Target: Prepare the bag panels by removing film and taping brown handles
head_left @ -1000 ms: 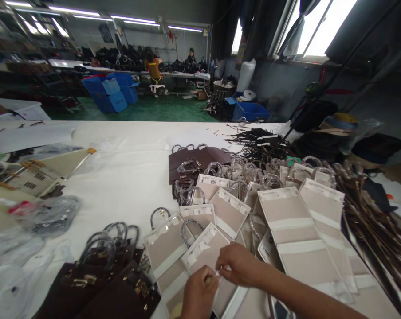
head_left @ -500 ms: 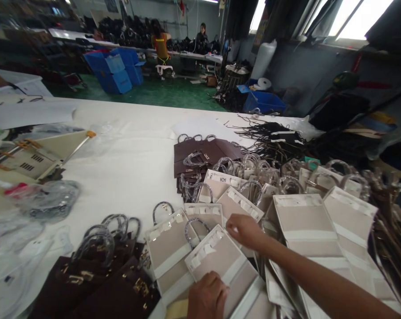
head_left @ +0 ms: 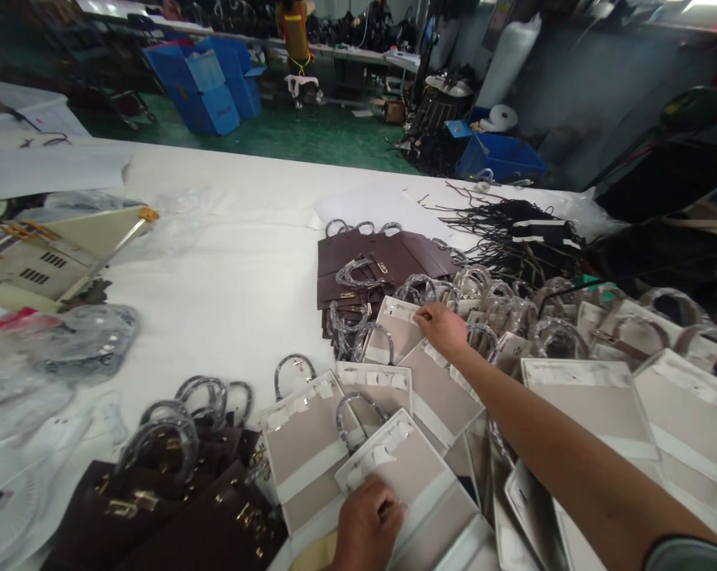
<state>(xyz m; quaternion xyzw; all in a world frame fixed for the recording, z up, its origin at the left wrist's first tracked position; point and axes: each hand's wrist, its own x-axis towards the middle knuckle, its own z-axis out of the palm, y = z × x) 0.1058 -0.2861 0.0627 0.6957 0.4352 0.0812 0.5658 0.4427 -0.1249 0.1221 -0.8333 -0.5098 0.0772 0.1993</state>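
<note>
On the white table [head_left: 228,301], the left hand [head_left: 367,523] is resting half-curled, gripping nothing, on the nearest beige bag [head_left: 421,480], while the right hand [head_left: 445,329] is touching a farther beige bag [head_left: 403,325], its grip unclear.

Floor: green floor [head_left: 311,139], glossy, scattered with scraps, beyond the far edge of the table.
Table: long white work table [head_left: 233,262], running past the left and right edges of the view.
Wall: grey wall [head_left: 602,87] behind the far right corner, dim.
Far bench: pale bench [head_left: 358,54] across the back of the room, heaped with dark goods; a person in an orange top [head_left: 296,32] stands at it.
Storage: stacked blue crates [head_left: 207,75] on the floor at the back left; a blue bin [head_left: 501,159] near the wall.
Roll: tall white roll [head_left: 510,55] upright behind the bin.
Light: even and bright on the table, darker at the back.
</note>
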